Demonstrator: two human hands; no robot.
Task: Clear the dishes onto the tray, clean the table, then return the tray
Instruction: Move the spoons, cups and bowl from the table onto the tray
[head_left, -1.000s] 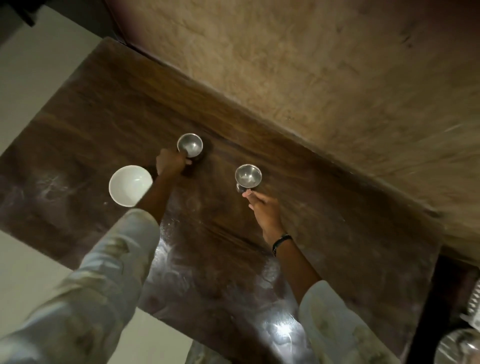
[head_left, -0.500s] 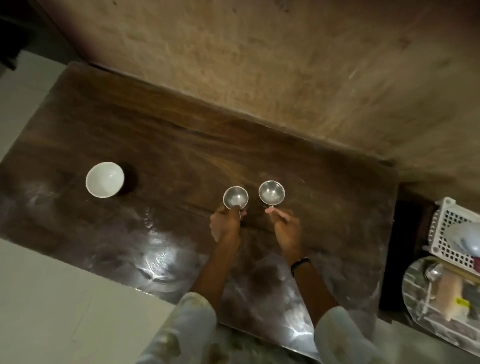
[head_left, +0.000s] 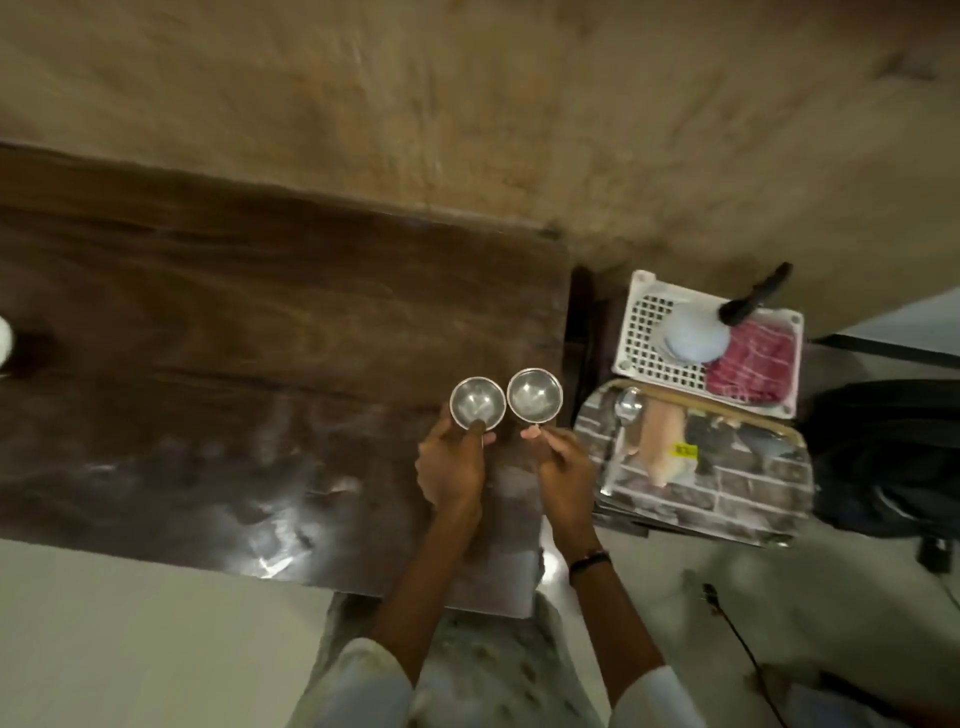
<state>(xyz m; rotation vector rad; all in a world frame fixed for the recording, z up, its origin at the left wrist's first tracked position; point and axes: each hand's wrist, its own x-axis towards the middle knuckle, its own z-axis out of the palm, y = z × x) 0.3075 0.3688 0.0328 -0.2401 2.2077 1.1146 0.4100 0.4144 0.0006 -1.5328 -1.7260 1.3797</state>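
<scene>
**Two steel bowls held at the table's right end**

I see my left hand (head_left: 451, 467) gripping one small steel bowl (head_left: 477, 402), my right hand (head_left: 563, 467) pinching the other steel bowl (head_left: 534, 394), rims almost touching above the dark wooden table (head_left: 234, 338). The mirrored tray (head_left: 727, 499) lies just right.

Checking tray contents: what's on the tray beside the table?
On the tray lie a spoon and a pale, blurred item with a yellow tag. The white basket hides its far edge.
</scene>
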